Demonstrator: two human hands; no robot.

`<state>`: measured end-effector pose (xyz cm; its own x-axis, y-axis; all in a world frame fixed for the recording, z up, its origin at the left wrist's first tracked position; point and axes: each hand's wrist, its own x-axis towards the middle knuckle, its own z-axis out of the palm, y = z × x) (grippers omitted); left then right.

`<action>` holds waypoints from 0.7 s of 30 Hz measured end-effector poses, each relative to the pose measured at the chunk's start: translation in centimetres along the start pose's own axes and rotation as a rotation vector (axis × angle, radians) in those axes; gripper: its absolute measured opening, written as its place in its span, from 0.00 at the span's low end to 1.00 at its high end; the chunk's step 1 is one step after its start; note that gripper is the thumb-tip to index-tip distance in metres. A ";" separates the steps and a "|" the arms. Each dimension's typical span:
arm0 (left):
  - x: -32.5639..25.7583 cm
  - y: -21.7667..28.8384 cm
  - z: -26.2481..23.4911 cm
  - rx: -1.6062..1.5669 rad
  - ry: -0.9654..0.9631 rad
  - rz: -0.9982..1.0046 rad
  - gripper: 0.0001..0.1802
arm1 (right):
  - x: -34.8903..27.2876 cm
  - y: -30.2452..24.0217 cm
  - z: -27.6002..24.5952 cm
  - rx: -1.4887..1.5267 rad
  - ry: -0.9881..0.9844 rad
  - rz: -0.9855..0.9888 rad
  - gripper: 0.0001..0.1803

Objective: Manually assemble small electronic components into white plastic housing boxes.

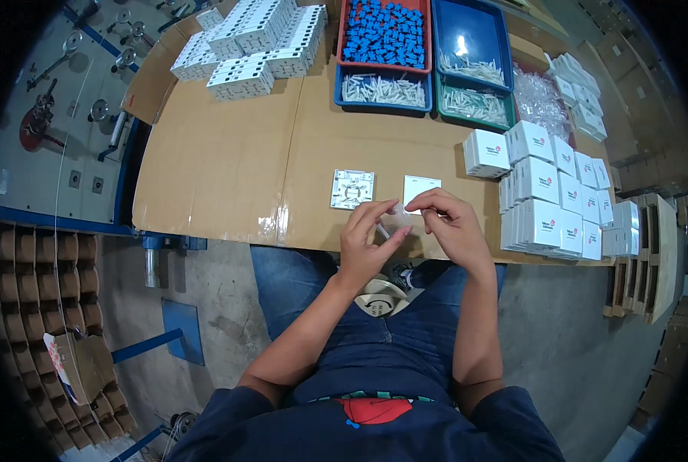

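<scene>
Close together over the front edge of the cardboard-covered table, my two hands work at a small clear plastic bag (399, 219). My left hand (362, 240) pinches the bag between thumb and fingers; a slim white piece (382, 230) shows beside its fingertips, its kind too small to tell. With bent fingers my right hand (453, 225) grips the bag's upper edge. Just beyond my left hand lies a square white frame with a metal inner part (352, 189). A flat white square plate (421, 187) lies beyond my right hand, partly covered by it.
Stacked white frames (244, 77) stand far left. Behind are a red tray (341, 46) of blue pieces and blue (337, 98) and green (445, 117) trays of slim white pieces. Clear bags (540, 96) lie right of them. White boxed units (540, 181) stand at right.
</scene>
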<state>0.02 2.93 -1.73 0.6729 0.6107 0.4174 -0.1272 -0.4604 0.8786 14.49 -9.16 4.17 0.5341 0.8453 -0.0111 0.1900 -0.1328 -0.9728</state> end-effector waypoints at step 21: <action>-0.8 -1.5 0.3 -0.084 -0.048 -0.193 0.23 | 10.0 5.2 -9.5 -0.254 0.406 0.042 0.13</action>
<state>-0.10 2.94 -3.50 0.7242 0.6500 0.2300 -0.0517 -0.2815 0.9582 28.68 -6.35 1.19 0.8145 0.5729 0.0913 0.3297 -0.3276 -0.8854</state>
